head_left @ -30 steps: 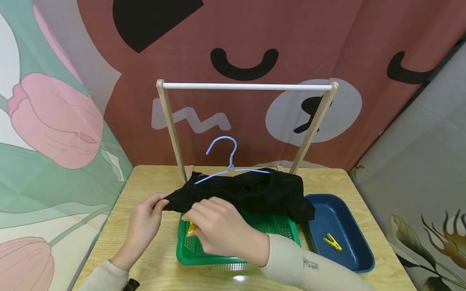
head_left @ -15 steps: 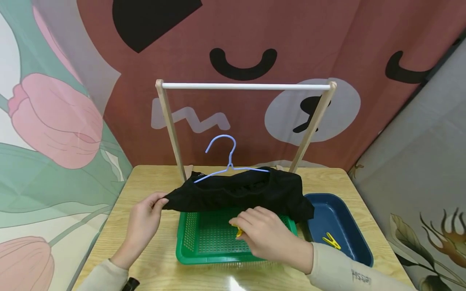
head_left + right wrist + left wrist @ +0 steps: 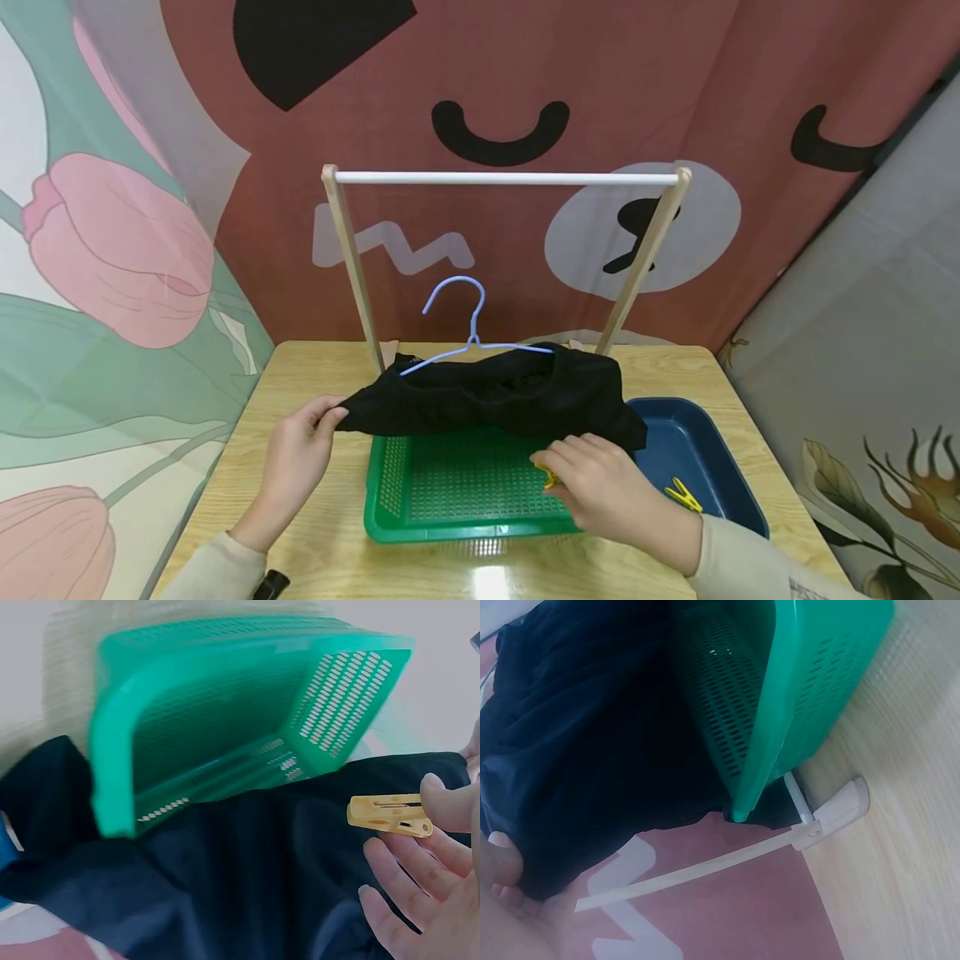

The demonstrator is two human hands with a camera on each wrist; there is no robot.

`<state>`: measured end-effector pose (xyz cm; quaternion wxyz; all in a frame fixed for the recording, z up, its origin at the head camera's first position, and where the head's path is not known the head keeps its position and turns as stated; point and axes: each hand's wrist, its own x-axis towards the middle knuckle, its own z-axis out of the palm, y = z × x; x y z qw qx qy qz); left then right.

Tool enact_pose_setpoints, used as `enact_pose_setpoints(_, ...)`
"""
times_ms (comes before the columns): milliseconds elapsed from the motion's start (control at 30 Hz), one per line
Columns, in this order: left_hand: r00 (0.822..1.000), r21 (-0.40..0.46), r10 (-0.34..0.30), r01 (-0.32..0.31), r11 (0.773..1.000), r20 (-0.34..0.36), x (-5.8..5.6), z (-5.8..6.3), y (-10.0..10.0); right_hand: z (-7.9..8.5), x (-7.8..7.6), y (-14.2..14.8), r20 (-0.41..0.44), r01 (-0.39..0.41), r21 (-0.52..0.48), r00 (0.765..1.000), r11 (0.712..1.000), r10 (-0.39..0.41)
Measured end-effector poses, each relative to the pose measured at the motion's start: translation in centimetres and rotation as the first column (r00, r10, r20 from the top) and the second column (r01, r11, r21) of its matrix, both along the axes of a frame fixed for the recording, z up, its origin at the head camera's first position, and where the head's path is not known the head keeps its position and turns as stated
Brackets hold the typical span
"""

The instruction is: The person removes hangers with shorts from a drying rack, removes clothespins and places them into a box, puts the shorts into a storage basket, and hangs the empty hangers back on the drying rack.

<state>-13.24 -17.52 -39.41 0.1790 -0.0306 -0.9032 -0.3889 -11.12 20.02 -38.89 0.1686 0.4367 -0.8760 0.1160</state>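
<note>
A black garment (image 3: 487, 408), with a light blue hanger (image 3: 474, 333) inside its neckline, lies across the back of the green basket (image 3: 472, 532). My left hand (image 3: 296, 446) pinches the garment's left end between thumb and fingers; the left wrist view shows the dark cloth (image 3: 577, 750) running away from the fingertips. My right hand (image 3: 607, 487) holds a yellow clothespin (image 3: 386, 814) between thumb and fingers, over the front right part of the basket. In the right wrist view the clothespin is in front of the dark cloth, its end pointing away from the palm.
Behind the garment stands a rack with a white bar (image 3: 506, 178) and wooden legs. A blue tray (image 3: 697, 442) at the right has another yellow clothespin (image 3: 683, 495) in it. Patterned curtains (image 3: 510, 75) close off the back and sides of the wooden table (image 3: 315, 533).
My right hand has moved rightward with the yellow clothespin, from near the garment's left end to the basket's right side. My left hand keeps its pinch on the garment in the same spot.
</note>
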Motion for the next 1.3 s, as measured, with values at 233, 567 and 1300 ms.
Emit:
enact_pose_setpoints(233,1.0,0.013,0.003,-0.003,1.0,0.016,0.1,0.0,-0.1,-0.7,0.4,1.8,0.032,0.049,0.005,0.998,0.999,-0.049)
enact_pose_setpoints(567,1.0,0.02,0.001,-0.002,1.0,0.022,0.0,0.0,-0.1,-1.6,1.3,4.3,0.045,0.123,0.049,0.991,0.991,-0.125)
enact_pose_setpoints(1300,0.999,0.044,-0.014,0.013,0.999,0.039,0.0,-0.3,-0.3,-3.0,1.8,10.8,0.168,0.233,0.182,0.95,0.955,-0.264)
